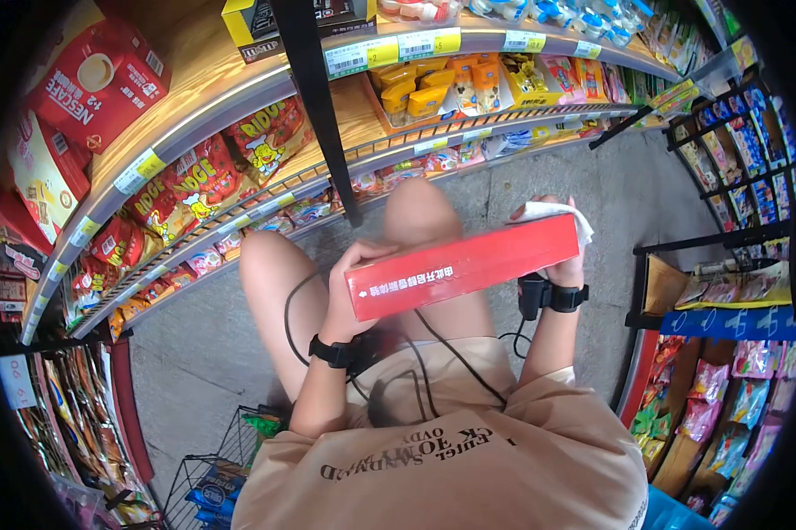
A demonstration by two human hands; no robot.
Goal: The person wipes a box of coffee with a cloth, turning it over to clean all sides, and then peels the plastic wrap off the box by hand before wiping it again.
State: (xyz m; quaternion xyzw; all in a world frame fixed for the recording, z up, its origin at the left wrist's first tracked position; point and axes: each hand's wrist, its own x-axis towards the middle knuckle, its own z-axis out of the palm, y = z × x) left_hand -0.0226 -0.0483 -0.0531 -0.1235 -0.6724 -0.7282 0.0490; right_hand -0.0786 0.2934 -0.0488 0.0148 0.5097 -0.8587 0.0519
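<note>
A long red cardboard box with white Chinese lettering is held across my lap, its right end tilted slightly up. My left hand grips the left end, fingers wrapped over the edge. At the other end, my right hand supports the box and has a white cloth bunched over the far corner. Part of each hand is hidden behind the box. Black straps circle both wrists, and dark cables hang over my lap.
Ahead curves a shelf with bagged snacks, yellow packets and a red Nescafé box. A black post stands before it. A wire basket is behind on the left. More racks flank the grey floor.
</note>
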